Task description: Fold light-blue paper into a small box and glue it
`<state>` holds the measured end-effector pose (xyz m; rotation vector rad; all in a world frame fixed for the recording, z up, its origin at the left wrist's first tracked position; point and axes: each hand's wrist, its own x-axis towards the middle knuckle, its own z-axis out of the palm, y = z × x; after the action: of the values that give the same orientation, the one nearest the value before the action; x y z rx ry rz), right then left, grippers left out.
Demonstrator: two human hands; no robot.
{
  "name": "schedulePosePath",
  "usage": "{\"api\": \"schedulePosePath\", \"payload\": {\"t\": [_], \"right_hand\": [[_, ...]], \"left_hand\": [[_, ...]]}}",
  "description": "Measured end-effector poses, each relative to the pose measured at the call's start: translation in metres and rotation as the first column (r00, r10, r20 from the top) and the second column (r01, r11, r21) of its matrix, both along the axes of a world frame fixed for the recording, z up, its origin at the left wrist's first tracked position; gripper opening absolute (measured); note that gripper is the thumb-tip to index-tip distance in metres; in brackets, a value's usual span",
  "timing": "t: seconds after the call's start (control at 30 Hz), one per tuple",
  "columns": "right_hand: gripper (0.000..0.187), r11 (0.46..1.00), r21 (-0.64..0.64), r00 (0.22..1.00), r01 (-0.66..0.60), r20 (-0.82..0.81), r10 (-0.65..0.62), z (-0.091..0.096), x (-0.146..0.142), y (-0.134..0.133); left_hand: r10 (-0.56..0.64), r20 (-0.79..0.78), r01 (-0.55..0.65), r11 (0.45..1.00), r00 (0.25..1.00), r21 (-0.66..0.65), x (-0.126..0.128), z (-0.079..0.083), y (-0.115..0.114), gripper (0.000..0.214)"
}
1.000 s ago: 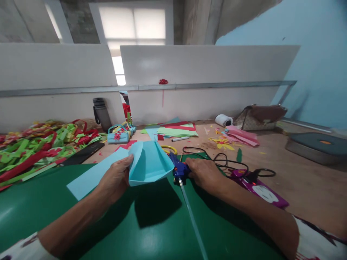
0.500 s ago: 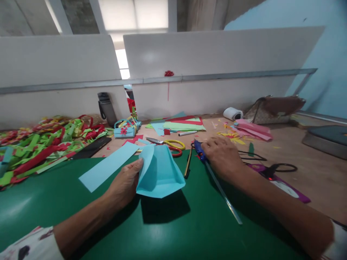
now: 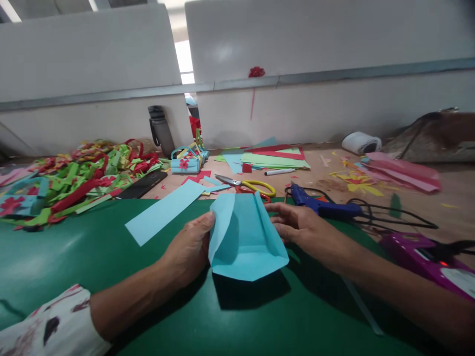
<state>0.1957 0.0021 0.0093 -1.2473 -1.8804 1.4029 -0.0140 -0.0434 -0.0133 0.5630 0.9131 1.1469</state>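
A folded light-blue paper pocket [image 3: 248, 237], wide at its near end, is held above the green surface. My left hand [image 3: 191, 247] pinches its left side, thumb on the outside. At the pocket's right edge is my right hand [image 3: 300, 225], fingers stretched out and slightly apart, near or touching the paper. Just beyond that hand, a blue glue gun [image 3: 326, 205] lies on its side. A clear glue stick [image 3: 363, 309] shows below my right forearm. To the left, a light-blue paper strip [image 3: 165, 212] lies flat. Scissors [image 3: 256, 187] with yellow and red handles sit behind the pocket.
Green and red paper pieces [image 3: 85, 173] are heaped left, beside a dark phone [image 3: 143, 185]. A grey bottle [image 3: 162, 131] and small blue paper bag [image 3: 184, 164] stand behind. Coloured sheets [image 3: 274, 158], a white marker [image 3: 279, 172] and a purple power strip [image 3: 415, 252] lie about.
My right hand has let go of the glue gun, which now lies on the table, and has come to the pocket's right edge. My left hand still holds the pocket. The view has shifted.
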Motion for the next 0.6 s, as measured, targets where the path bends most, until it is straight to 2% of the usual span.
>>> {"api": "schedulePosePath", "payload": {"t": [0.07, 0.13, 0.23, 0.33, 0.4, 0.5, 0.6], "right_hand": [[0.036, 0.984, 0.173, 0.997, 0.05, 0.054, -0.06, 0.0024, -0.0009, -0.0037], [0.037, 0.934, 0.351, 0.988, 0.071, 0.104, -0.114, 0.0041, -0.0006, -0.0058], [0.04, 0.902, 0.43, 0.981, 0.036, 0.156, -0.113, 0.0033, 0.0011, -0.0055], [0.037, 0.917, 0.398, 0.983, -0.001, 0.167, -0.072, 0.0005, 0.0017, -0.0033], [0.036, 0.94, 0.34, 0.992, -0.003, 0.118, -0.04, -0.0006, 0.0008, -0.0023], [0.037, 0.987, 0.16, 1.0, -0.015, -0.002, 0.015, 0.0002, -0.0023, -0.0023], [0.04, 0.999, -0.04, 0.996, -0.006, -0.092, 0.002, 0.0015, -0.0048, -0.0037]], "left_hand": [[-0.01, -0.015, 0.01, 1.0, 1.0, 0.019, 0.0005, -0.0007, -0.0013, 0.034], [-0.026, -0.037, 0.027, 0.999, 0.999, 0.026, 0.001, -0.0003, -0.0037, 0.033], [-0.078, -0.031, 0.079, 0.996, 0.997, 0.045, 0.0015, 0.0012, -0.0079, 0.032], [-0.105, -0.017, 0.106, 0.991, 0.994, 0.082, 0.0008, 0.001, -0.0101, 0.032], [-0.106, -0.022, 0.108, 0.99, 0.994, 0.094, -0.0002, -0.0006, -0.0101, 0.029], [-0.089, -0.026, 0.091, 0.99, 0.996, 0.108, -0.0018, -0.0035, -0.0085, 0.024], [-0.065, -0.021, 0.067, 0.992, 0.998, 0.106, -0.0027, -0.0052, -0.007, 0.021]]}}
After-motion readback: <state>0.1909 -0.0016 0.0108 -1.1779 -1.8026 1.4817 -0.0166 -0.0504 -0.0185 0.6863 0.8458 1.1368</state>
